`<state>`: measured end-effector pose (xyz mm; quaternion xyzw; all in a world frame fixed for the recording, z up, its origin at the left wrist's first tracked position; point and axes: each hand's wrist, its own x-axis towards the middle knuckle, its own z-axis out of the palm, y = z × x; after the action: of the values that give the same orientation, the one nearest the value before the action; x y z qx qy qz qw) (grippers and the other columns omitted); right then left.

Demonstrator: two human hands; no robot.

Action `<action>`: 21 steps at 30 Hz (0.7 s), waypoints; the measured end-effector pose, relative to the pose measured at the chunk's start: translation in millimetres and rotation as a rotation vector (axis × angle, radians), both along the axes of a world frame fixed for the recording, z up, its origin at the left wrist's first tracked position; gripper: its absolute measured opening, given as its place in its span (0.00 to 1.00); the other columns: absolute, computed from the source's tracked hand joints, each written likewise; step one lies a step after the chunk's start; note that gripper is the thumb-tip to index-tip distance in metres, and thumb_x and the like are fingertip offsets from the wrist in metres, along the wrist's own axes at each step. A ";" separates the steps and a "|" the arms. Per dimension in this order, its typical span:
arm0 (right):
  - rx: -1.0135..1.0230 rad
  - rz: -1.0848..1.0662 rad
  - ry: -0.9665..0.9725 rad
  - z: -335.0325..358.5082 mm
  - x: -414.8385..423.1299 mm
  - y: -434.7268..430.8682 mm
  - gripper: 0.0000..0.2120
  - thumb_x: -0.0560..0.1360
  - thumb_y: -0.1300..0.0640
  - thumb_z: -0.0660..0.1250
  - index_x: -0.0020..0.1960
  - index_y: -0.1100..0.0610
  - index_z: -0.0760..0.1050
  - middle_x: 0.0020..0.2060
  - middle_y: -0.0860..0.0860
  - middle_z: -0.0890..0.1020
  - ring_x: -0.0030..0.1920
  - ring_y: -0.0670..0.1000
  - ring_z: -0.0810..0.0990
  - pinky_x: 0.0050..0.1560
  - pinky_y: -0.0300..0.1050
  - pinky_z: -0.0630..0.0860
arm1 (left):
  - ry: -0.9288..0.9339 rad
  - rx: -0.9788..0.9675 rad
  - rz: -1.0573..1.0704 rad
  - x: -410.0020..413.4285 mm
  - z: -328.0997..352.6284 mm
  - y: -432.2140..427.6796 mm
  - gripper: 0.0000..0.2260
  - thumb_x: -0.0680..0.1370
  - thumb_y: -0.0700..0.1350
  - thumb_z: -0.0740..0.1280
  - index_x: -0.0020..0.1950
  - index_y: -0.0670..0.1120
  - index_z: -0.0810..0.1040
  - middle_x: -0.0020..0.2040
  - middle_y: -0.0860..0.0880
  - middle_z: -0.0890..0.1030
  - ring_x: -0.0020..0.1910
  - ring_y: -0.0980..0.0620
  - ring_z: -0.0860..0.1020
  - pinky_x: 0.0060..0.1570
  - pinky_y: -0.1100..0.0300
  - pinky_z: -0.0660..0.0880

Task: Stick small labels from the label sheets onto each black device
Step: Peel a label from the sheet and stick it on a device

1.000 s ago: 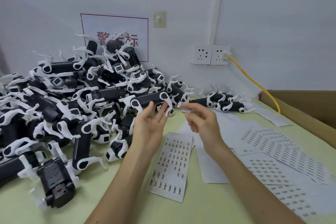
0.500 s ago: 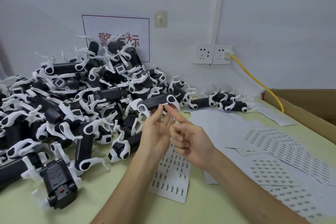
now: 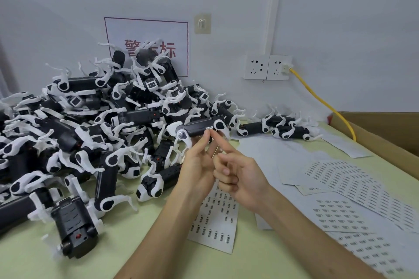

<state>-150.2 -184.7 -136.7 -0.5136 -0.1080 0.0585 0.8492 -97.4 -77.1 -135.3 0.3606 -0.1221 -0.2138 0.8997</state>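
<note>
My open left hand (image 3: pixel 196 165) braces the black, white-capped device (image 3: pixel 198 126) lying crosswise; my right hand (image 3: pixel 240 172), index straight, presses its small white label (image 3: pixel 208 128).

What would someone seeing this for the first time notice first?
A big heap of black cylindrical devices with white plastic clips fills the table's left side. At centre, the left hand and right hand meet at one device on the heap's edge, where a small white label sits. White paper label sheets spread across the right.
</note>
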 end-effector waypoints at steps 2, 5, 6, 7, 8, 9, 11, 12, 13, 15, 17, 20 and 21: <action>-0.003 -0.007 0.000 0.3 0.0 0.4 0.26 0.79 0.61 0.58 0.71 0.40 0.75 0.30 0.49 0.62 0.27 0.45 0.54 0.24 0.37 0.51 | 0.000 0.007 0.007 0.2 0.0 -0.4 0.18 0.82 0.53 0.65 0.38 0.49 0.88 0.44 0.52 0.86 0.40 0.51 0.85 0.40 0.58 0.81; 0.007 -0.010 0.001 0.4 -0.3 1.1 0.25 0.80 0.61 0.57 0.71 0.41 0.75 0.30 0.50 0.62 0.27 0.45 0.54 0.24 0.37 0.52 | 0.007 -0.001 0.027 0.4 0.0 -0.7 0.17 0.82 0.52 0.66 0.39 0.48 0.88 0.45 0.50 0.86 0.42 0.50 0.86 0.40 0.58 0.82; 0.011 -0.010 0.002 0.3 -0.6 1.2 0.25 0.80 0.61 0.57 0.71 0.41 0.75 0.30 0.50 0.62 0.27 0.45 0.54 0.24 0.36 0.53 | 0.009 -0.004 0.030 0.4 0.0 -0.8 0.16 0.82 0.51 0.67 0.39 0.48 0.88 0.44 0.50 0.86 0.42 0.50 0.86 0.40 0.58 0.82; 0.014 -0.010 0.003 0.1 -0.7 1.2 0.25 0.80 0.61 0.57 0.71 0.41 0.75 0.30 0.50 0.62 0.27 0.45 0.55 0.23 0.36 0.53 | 0.009 -0.004 0.031 0.4 -0.1 -0.9 0.16 0.82 0.51 0.67 0.39 0.48 0.88 0.44 0.49 0.86 0.42 0.50 0.86 0.39 0.58 0.82; 0.014 -0.009 0.004 -0.1 -0.9 1.2 0.25 0.80 0.61 0.57 0.72 0.41 0.75 0.30 0.50 0.62 0.27 0.45 0.55 0.23 0.36 0.54 | 0.009 -0.004 0.029 0.3 0.1 -1.0 0.15 0.81 0.51 0.67 0.39 0.48 0.88 0.44 0.50 0.86 0.41 0.50 0.86 0.38 0.58 0.81; 0.013 -0.009 0.005 -0.3 -1.0 1.3 0.25 0.80 0.61 0.57 0.72 0.41 0.74 0.30 0.50 0.62 0.26 0.45 0.55 0.23 0.35 0.55 | 0.011 -0.006 0.028 0.2 0.1 -1.1 0.15 0.81 0.52 0.68 0.39 0.49 0.88 0.44 0.50 0.86 0.41 0.50 0.86 0.38 0.58 0.81; 0.011 -0.009 0.007 -0.7 -1.0 1.7 0.25 0.81 0.61 0.56 0.72 0.41 0.74 0.30 0.50 0.62 0.26 0.45 0.56 0.23 0.35 0.55 | 0.013 -0.011 0.029 0.6 -0.2 -1.0 0.14 0.80 0.52 0.68 0.39 0.49 0.88 0.44 0.50 0.86 0.41 0.50 0.85 0.38 0.58 0.81; 0.009 -0.009 0.006 -0.8 -1.1 1.9 0.25 0.81 0.61 0.56 0.72 0.41 0.74 0.31 0.50 0.62 0.26 0.45 0.56 0.23 0.36 0.55 | 0.015 -0.011 0.029 0.7 -0.4 -0.9 0.14 0.80 0.52 0.68 0.39 0.49 0.88 0.44 0.50 0.86 0.41 0.50 0.85 0.38 0.58 0.81; 0.007 -0.009 0.004 -0.8 -1.3 2.1 0.25 0.81 0.61 0.57 0.72 0.41 0.74 0.31 0.50 0.62 0.27 0.45 0.56 0.23 0.36 0.55 | 0.017 -0.013 0.026 0.7 -0.6 -0.8 0.14 0.80 0.52 0.68 0.39 0.49 0.88 0.44 0.50 0.86 0.41 0.51 0.85 0.38 0.58 0.81; 0.005 -0.008 0.005 -0.8 -1.4 2.4 0.25 0.80 0.61 0.57 0.71 0.41 0.75 0.31 0.50 0.62 0.27 0.45 0.55 0.23 0.36 0.54 | 0.023 -0.019 0.023 0.8 -1.1 -0.8 0.14 0.80 0.52 0.69 0.38 0.49 0.88 0.44 0.50 0.86 0.42 0.51 0.85 0.38 0.58 0.81; 0.004 -0.007 0.009 -0.7 -1.3 2.7 0.25 0.80 0.61 0.57 0.71 0.40 0.75 0.31 0.50 0.62 0.27 0.45 0.55 0.23 0.36 0.54 | 0.031 -0.020 0.014 0.5 -1.0 -0.7 0.13 0.78 0.52 0.70 0.38 0.49 0.88 0.44 0.50 0.86 0.41 0.51 0.85 0.36 0.59 0.81; 0.000 -0.004 0.006 -1.0 -1.6 3.2 0.25 0.81 0.61 0.56 0.71 0.41 0.75 0.31 0.50 0.62 0.28 0.46 0.54 0.23 0.36 0.55 | 0.047 -0.026 -0.009 -0.1 -0.6 -0.4 0.10 0.74 0.53 0.72 0.38 0.49 0.87 0.42 0.50 0.85 0.39 0.51 0.85 0.35 0.59 0.80; 0.002 -0.004 0.006 -1.0 -1.7 3.4 0.25 0.80 0.61 0.56 0.71 0.41 0.75 0.31 0.50 0.63 0.28 0.46 0.54 0.24 0.36 0.55 | 0.051 -0.030 -0.016 -0.4 -0.4 -0.2 0.10 0.74 0.53 0.72 0.37 0.49 0.87 0.42 0.50 0.85 0.38 0.51 0.85 0.35 0.59 0.80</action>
<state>-151.9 -181.3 -137.7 -0.5128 -0.1044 0.0584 0.8501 -97.8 -77.2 -135.7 0.3402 -0.1051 -0.2284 0.9061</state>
